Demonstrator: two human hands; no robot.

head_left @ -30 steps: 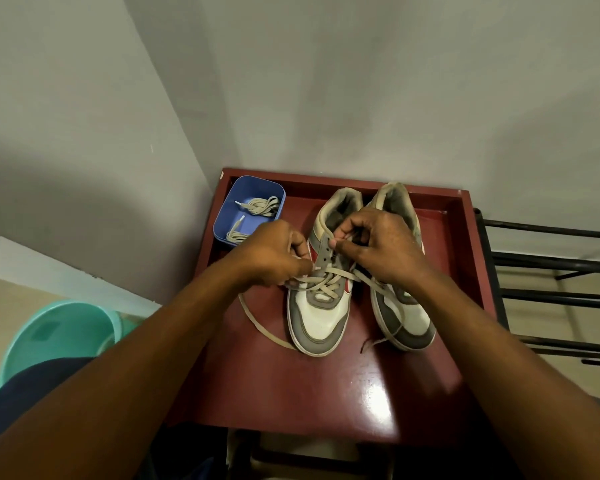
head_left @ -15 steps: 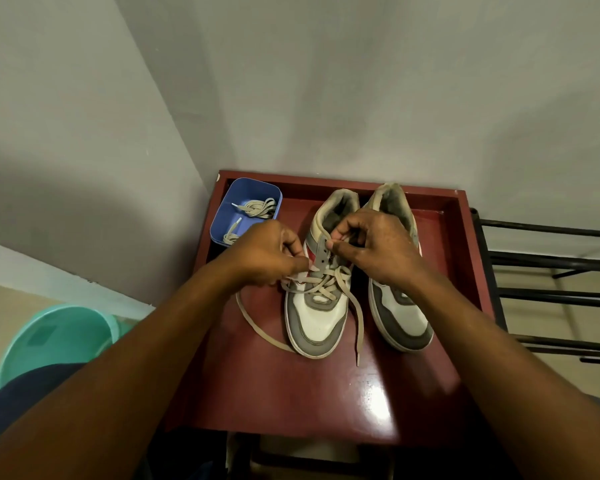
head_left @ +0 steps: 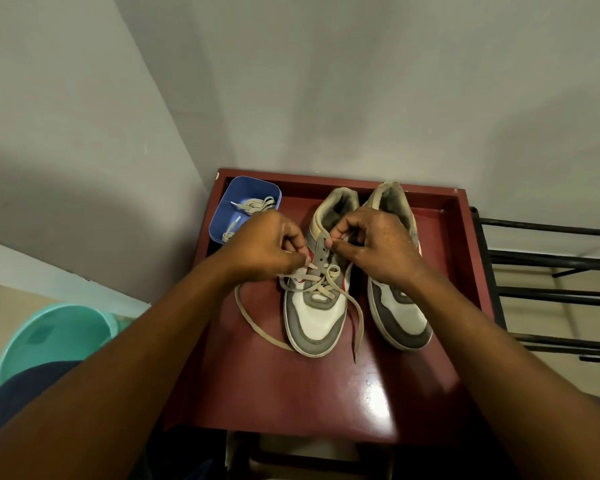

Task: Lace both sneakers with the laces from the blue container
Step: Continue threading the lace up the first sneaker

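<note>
Nearest of all, the shiny front of the red table [head_left: 326, 403] is seen. A little farther in, two loose ends of the lace [head_left: 359, 320] are laid on the table, one on each side of the half-laced sneaker [head_left: 317, 323]. Only the lower holes of this sneaker are crossed by the lace. The upper holes are not yet filled. The other sneaker [head_left: 400, 320] is stood just beside it, and no lace is seen in it.

Past the toes, both hands are bent over the holes. The left hand [head_left: 267, 247] is curled tight, and the lace is pinched between its thumb and fingers, close to the shoe's side. The right hand [head_left: 374, 244] is curled too. The strip of holes on the half-laced sneaker seems to be pinched between its thumb and first finger, and no lace end is held by it.

So the first shoe is judged to be about half done. Next, a lace tip probably has to be poked through the next free hole while the strip is held steady. The lace is soft and floppy, so the tip must be aimed with care.

Farthest away, in the back left corner of the table, the blue container [head_left: 253, 183] is set. A spare lace [head_left: 257, 205] is bundled inside it, ready for the other sneaker.
</note>
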